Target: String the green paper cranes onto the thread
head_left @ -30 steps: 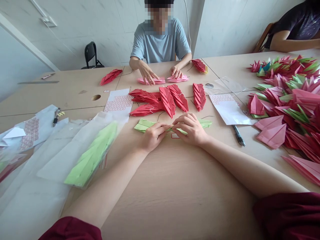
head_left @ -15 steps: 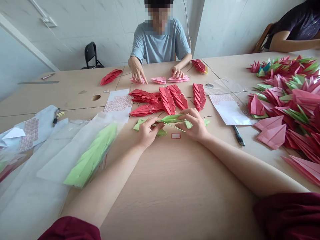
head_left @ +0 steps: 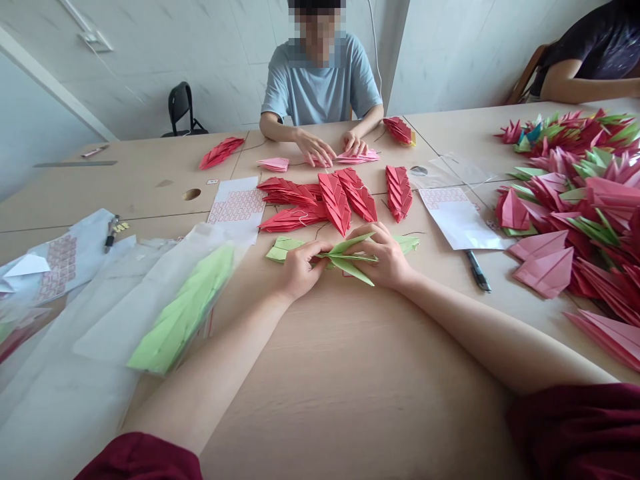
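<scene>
Over the wooden table (head_left: 350, 373), your left hand (head_left: 299, 270) and right hand (head_left: 384, 257) pinch 1 green folded-paper piece (head_left: 350, 257), fingers pressed together on it.

red paper stacks (head_left: 334, 193); pen (head_left: 477, 271); sticker sheet (head_left: 238, 205)

Pale marbled walls (head_left: 210, 53), black chair (head_left: 181, 107), long wooden table (head_left: 350, 373)
</scene>
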A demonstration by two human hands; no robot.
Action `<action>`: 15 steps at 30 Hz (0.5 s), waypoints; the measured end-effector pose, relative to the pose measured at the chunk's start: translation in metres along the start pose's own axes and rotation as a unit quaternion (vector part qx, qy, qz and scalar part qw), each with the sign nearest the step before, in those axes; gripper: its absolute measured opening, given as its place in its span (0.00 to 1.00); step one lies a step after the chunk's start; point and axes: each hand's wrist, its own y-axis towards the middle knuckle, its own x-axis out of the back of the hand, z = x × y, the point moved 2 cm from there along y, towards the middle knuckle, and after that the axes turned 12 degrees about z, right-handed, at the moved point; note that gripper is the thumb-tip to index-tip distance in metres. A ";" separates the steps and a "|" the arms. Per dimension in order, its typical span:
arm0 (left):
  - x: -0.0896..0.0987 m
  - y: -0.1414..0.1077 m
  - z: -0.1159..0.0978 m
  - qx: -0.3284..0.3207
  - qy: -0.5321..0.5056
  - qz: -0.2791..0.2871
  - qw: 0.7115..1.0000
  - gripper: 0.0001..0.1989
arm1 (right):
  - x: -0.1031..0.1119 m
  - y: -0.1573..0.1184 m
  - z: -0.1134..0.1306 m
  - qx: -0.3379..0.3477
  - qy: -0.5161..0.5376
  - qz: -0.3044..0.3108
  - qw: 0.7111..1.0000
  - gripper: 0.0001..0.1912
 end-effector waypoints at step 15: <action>0.000 -0.004 -0.027 -0.126 0.209 -0.049 0.968 0.08 | -0.001 -0.001 -0.002 0.006 -0.024 -0.013 1.000 0.06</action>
